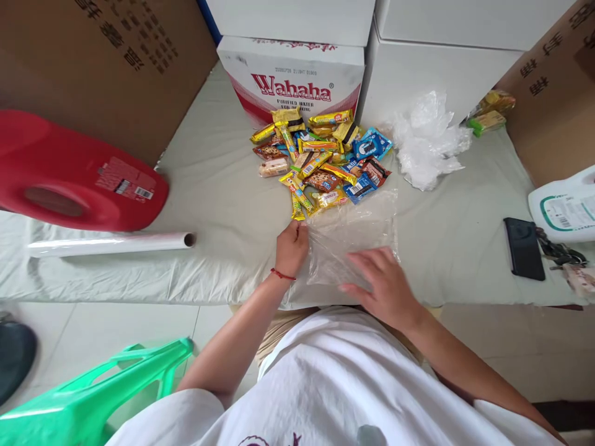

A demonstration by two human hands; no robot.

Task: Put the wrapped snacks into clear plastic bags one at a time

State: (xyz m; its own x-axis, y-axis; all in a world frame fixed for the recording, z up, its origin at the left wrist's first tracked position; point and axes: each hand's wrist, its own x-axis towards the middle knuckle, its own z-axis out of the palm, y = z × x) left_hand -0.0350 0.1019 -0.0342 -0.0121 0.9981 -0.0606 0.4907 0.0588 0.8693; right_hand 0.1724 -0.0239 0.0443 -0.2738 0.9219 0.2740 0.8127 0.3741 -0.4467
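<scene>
A clear plastic bag [353,238] lies flat on the white cloth near the front edge. My left hand [290,249] pinches the bag's left top corner with closed fingers. My right hand [383,285] lies flat on the bag's lower right part, fingers stretched out. Just beyond the bag sits a heap of several wrapped snacks [320,161], gold, blue and red packets, apart from both hands.
A roll of clear film [111,244] and a red jug [69,173] lie at left. Crumpled plastic [430,139], a black phone [524,249], keys and a white jug [564,207] are at right. Cartons, including a Wahaha box [292,77], stand behind. A green stool [93,396] is on the floor.
</scene>
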